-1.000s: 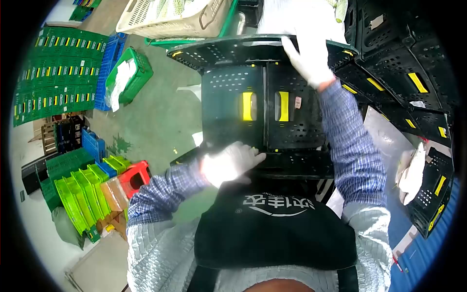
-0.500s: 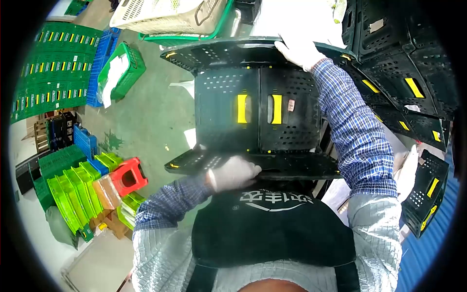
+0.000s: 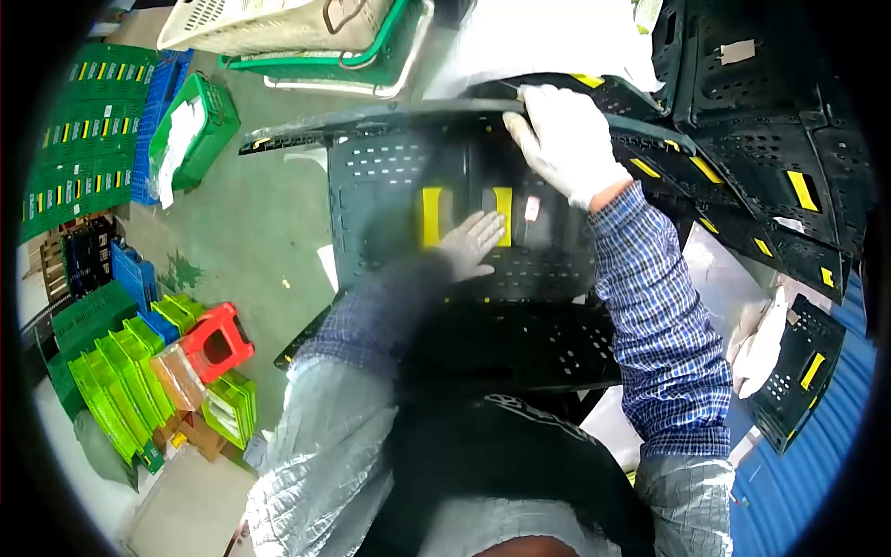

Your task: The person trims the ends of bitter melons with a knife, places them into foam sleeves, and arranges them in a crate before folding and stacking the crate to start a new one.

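Observation:
A black folding crate (image 3: 548, 255) lies before me with its two perforated inner panels flat, each with a yellow handle (image 3: 432, 215). At the far side, my right hand (image 3: 568, 144), in a white glove, has its fingers hooked over the top edge of the raised long wall (image 3: 390, 119). My left hand (image 3: 475, 243), also gloved and slightly blurred, reaches over the inner panels with fingers stretched out beside the right-hand yellow handle. The near long wall (image 3: 520, 348) is folded outward toward my apron, and my left sleeve hides part of it.
Black crates (image 3: 761, 158) with yellow handles stand stacked at the right. A cream basket (image 3: 269, 23) sits in a green crate at the back. A green crate with white sheets (image 3: 200, 130), lime crates (image 3: 130, 371) and a red crate (image 3: 218, 343) are on the left.
My left hand has left the near wall and moved forward over the inner panels. The near wall now lies lower and flatter. My right hand stays at the far wall's edge.

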`<state>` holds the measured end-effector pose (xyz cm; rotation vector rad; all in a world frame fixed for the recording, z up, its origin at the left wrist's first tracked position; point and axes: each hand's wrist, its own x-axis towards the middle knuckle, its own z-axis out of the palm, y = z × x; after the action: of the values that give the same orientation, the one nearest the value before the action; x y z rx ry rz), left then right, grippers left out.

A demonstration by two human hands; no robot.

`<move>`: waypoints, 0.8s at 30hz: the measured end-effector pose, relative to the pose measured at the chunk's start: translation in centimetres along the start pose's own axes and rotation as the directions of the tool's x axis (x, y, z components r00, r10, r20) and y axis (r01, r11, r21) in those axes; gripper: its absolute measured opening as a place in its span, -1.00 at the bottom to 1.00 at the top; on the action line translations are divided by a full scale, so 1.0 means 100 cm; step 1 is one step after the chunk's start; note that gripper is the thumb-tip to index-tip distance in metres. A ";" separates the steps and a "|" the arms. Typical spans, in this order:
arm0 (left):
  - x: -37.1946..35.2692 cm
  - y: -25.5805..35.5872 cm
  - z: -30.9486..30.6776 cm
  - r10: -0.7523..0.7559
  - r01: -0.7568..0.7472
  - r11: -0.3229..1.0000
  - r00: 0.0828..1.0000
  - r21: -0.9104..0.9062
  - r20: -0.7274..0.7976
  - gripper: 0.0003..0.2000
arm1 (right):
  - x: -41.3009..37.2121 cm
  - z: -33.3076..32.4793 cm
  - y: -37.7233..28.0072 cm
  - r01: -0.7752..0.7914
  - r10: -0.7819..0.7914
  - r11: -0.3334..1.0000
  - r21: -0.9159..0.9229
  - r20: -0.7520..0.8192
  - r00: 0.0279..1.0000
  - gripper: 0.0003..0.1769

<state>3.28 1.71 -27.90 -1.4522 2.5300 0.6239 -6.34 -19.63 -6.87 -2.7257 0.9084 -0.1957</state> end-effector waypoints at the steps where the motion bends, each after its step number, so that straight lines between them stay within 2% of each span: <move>1: -0.001 -0.002 -0.003 -0.011 0.010 0.999 1.000 0.035 0.023 -0.16 | -0.011 -0.005 -0.009 -0.027 0.024 0.999 0.029 0.090 0.996 -0.55; 2: -0.001 -0.004 0.005 0.011 -0.016 0.999 0.989 -0.037 -0.149 -0.20 | -0.027 -0.001 -0.016 -0.059 0.048 0.997 0.051 0.197 0.979 -0.54; 3: -0.001 -0.004 0.000 -0.012 0.003 0.989 0.998 -0.151 -0.065 -0.22 | -0.047 0.009 -0.022 -0.090 0.066 0.994 0.067 0.296 0.953 -0.52; 5: -0.001 0.004 -0.029 -0.036 0.070 0.926 0.995 -0.370 0.098 -0.26 | -0.098 0.059 -0.011 0.131 -0.133 0.990 0.057 0.047 0.990 -0.49; 6: -0.015 0.016 -0.071 0.059 -0.091 0.751 0.996 -0.654 -0.071 -0.48 | -0.110 0.064 -0.007 0.131 -0.142 0.986 0.100 0.118 0.983 -0.49; 7: -0.028 0.030 -0.062 0.211 -0.419 0.734 0.889 -0.534 -0.407 -0.49 | -0.117 0.070 -0.003 0.125 -0.152 0.981 0.148 0.186 0.971 -0.49; 8: -0.051 0.045 -0.063 0.267 -0.407 0.734 0.909 -0.543 -0.319 -0.54 | -0.123 0.080 0.002 0.142 -0.174 0.971 0.191 0.165 0.971 -0.50; 9: -0.075 0.051 -0.103 0.295 -0.132 0.476 0.955 -0.869 0.016 -0.55 | -0.116 0.076 0.000 -0.055 -0.082 0.963 0.264 0.481 0.873 -0.51; 10: -0.090 0.042 -0.145 0.370 0.158 0.382 0.877 -0.911 0.307 -0.49 | -0.119 0.069 -0.003 -0.055 -0.131 0.944 0.325 0.522 0.843 -0.52; 11: -0.109 0.033 -0.168 0.387 0.099 0.326 0.894 -0.940 0.228 -0.39 | -0.121 0.063 -0.002 -0.054 -0.179 0.924 0.380 0.552 0.815 -0.52; 12: -0.135 0.033 -0.188 0.203 -0.035 0.455 0.977 -0.890 0.065 -0.30 | -0.129 0.057 0.000 -0.039 -0.216 0.904 0.425 0.533 0.818 -0.50; 13: -0.158 0.038 -0.208 0.077 -0.109 0.677 0.994 -0.728 -0.078 -0.24 | -0.142 0.037 -0.003 -0.024 -0.192 0.904 0.427 0.455 0.869 -0.48; 15: -0.197 0.048 -0.205 0.057 -0.092 0.914 0.993 -0.395 -0.100 -0.28 | -0.157 -0.010 0.004 -0.039 -0.171 0.874 0.484 0.382 0.908 -0.42; 17: -0.223 0.064 -0.173 -0.043 0.072 0.988 0.979 -0.140 0.197 -0.39 | -0.177 -0.053 0.004 -0.181 0.055 0.867 0.465 0.271 0.961 -0.49; 18: -0.231 0.065 -0.150 -0.082 0.088 0.978 0.996 -0.191 0.036 -0.55 | -0.185 -0.071 0.006 -0.357 0.221 0.817 0.453 0.327 0.919 -0.52; 19: -0.228 0.061 -0.155 -0.104 0.101 0.971 0.995 -0.217 -0.004 -0.59 | -0.198 -0.076 0.004 -0.383 0.327 0.783 0.489 0.200 0.924 -0.57; 21: -0.217 0.046 -0.169 -0.153 0.127 0.950 0.986 -0.285 -0.071 -0.66 | -0.217 -0.074 0.002 -0.498 0.517 0.665 0.556 0.139 0.845 -0.60; 22: -0.204 0.032 -0.176 -0.130 0.087 0.938 0.985 -0.334 -0.111 -0.67 | -0.225 -0.070 -0.001 -0.481 0.498 0.696 0.534 0.123 0.858 -0.59; 23: -0.205 0.013 -0.155 -0.078 -0.025 0.893 0.975 -0.450 -0.208 -0.68 | -0.229 -0.067 -0.007 -0.547 0.506 0.676 0.494 0.229 0.832 -0.54; 24: -0.191 0.004 -0.181 -0.010 -0.047 0.943 0.985 -0.330 -0.170 -0.69 | -0.229 -0.058 -0.013 -0.440 0.413 0.821 0.364 0.152 0.898 -0.52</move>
<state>14.09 9.12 -5.04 -1.6525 2.6667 1.0162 -24.99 -5.93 -1.96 -2.0896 1.2786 -0.1722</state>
